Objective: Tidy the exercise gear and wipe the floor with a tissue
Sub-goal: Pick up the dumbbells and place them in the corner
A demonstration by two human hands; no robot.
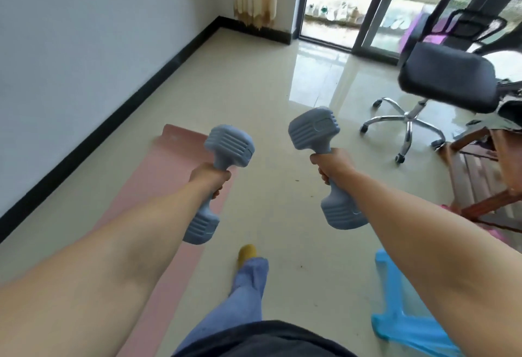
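Note:
Two grey-blue dumbbells are held out in front of me above the floor. My left hand [210, 177] grips the handle of the left dumbbell [228, 146], which tilts with its upper head away from me. My right hand [332, 166] grips the handle of the right dumbbell [313, 128], its lower head hanging near my forearm. A pink exercise mat [158, 184] lies flat on the cream tiled floor [271, 97] below my left arm, running along the white wall. No tissue is in view.
A black office chair [446, 82] on a chrome wheeled base stands at the right. A wooden chair or rack [480, 181] is at the far right, and a blue plastic stool [395, 300] sits under my right arm. Glass sliding doors [375, 6] are at the back.

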